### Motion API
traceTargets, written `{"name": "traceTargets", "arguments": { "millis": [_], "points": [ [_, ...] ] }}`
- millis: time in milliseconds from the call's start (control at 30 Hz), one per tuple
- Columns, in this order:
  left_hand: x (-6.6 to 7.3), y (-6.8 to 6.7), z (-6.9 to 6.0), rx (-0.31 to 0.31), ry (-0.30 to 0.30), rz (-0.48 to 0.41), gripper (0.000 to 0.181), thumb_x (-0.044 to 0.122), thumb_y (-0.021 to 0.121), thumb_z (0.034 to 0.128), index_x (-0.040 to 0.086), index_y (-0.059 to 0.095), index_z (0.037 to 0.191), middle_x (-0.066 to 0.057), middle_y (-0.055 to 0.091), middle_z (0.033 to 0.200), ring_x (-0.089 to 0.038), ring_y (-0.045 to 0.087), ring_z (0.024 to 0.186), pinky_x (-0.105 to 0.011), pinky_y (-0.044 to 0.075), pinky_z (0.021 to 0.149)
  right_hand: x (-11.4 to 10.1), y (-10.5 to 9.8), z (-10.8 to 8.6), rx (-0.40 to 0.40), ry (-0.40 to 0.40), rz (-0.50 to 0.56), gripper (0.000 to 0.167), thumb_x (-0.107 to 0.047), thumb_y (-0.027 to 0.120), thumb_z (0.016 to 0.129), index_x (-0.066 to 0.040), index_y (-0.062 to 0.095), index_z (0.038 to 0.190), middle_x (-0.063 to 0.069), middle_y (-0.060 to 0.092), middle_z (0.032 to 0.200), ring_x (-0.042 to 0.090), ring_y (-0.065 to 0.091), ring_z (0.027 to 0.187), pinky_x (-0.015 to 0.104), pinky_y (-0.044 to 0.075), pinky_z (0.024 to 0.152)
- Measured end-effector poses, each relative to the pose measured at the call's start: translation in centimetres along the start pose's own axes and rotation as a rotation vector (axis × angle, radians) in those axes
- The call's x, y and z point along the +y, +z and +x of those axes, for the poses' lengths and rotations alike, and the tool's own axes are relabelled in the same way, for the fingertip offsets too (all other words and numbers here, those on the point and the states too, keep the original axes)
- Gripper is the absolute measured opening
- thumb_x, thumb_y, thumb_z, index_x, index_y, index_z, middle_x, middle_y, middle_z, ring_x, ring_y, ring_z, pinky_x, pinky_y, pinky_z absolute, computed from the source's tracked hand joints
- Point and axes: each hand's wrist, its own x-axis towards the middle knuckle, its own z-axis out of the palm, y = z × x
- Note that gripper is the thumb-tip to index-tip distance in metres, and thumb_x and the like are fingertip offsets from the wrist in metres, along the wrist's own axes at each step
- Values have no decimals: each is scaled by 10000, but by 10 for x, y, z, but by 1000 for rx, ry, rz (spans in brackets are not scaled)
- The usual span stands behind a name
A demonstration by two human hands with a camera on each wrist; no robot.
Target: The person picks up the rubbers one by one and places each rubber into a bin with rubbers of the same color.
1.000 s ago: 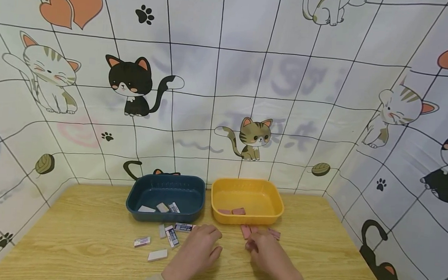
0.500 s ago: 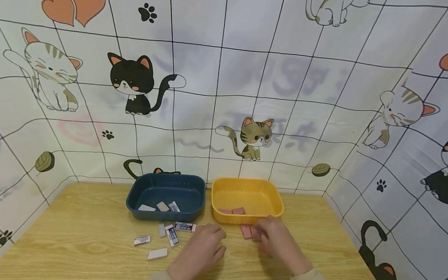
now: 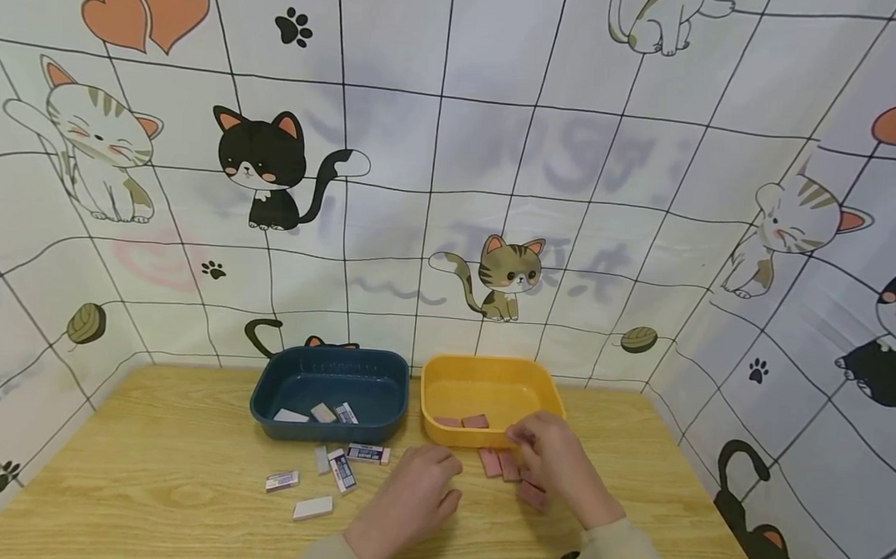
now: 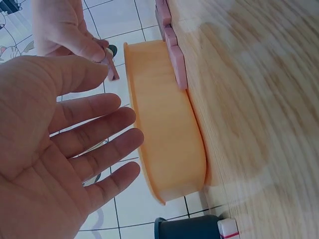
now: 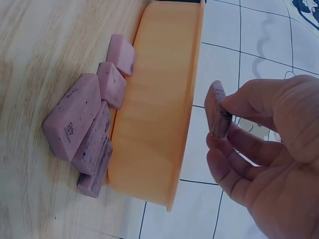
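My right hand [image 3: 563,461] pinches a pink eraser [image 5: 218,110] between thumb and fingers, raised near the front rim of the yellow bin [image 3: 449,436]. Smudges darken the eraser's side in the right wrist view. Below it, several pink erasers [image 5: 74,118] lie on the wooden table against or near the bin's front wall, some overlapping. My left hand [image 3: 411,495] hovers over the table left of them, holding nothing; in the left wrist view its fingers [image 4: 107,132] are spread and relaxed. Inside the yellow bin lie pink erasers [image 3: 475,421].
A dark blue bin [image 3: 329,432] stands left of the yellow one, with several whitish erasers [image 3: 323,412] inside. More white erasers, some in printed sleeves [image 3: 342,472], lie on the table [image 3: 184,468] before it. A cat-patterned cloth [image 3: 392,185] hangs behind.
My right hand has moved right, then up toward the yellow bin's rim, lifting a pink eraser. More pink erasers show on the table beneath it. The left hand has shifted slightly right.
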Motion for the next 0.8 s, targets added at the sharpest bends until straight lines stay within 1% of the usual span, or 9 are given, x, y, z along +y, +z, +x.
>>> {"name": "traceTargets", "arguments": {
  "millis": [167,267,400,567,667,800],
  "points": [
    [3,1,2,13,10,7,139,171,770,897,101,749,1015,21,681,962,-142,627,940,-347,519,868,1,4,9,-5,20,16,66,-66,790,899,-117,750,888,-41,659,879,95,603,831,304,566,742],
    [4,3,4,15,12,11,142,172,766,894,98,750,1014,23,675,951,-142,628,940,-338,516,861,4,6,14,-13,28,12,63,-63,790,897,-114,755,887,-28,664,884,102,602,834,327,570,749],
    [6,6,7,19,18,15,126,165,767,883,102,748,990,38,646,909,-129,614,906,-327,509,836,9,10,19,-21,30,9,35,-60,794,892,-80,765,894,4,680,893,127,617,829,343,570,735],
    [10,8,13,36,46,24,75,156,767,867,122,723,918,58,589,841,-105,576,828,-313,510,811,16,14,27,-45,82,30,44,-65,787,900,-39,772,932,7,689,895,123,607,809,330,559,719],
    [11,10,16,31,56,35,74,163,763,872,133,705,905,56,587,851,-110,591,855,-323,519,835,19,15,32,-63,109,46,37,-44,774,902,-33,762,935,2,684,893,122,591,801,330,547,719],
    [11,13,18,26,60,53,94,175,760,874,136,710,942,48,623,905,-127,625,936,-338,519,859,22,16,38,-82,127,70,36,-64,762,920,-32,745,912,1,689,904,126,577,795,330,522,715]
  ]
}}
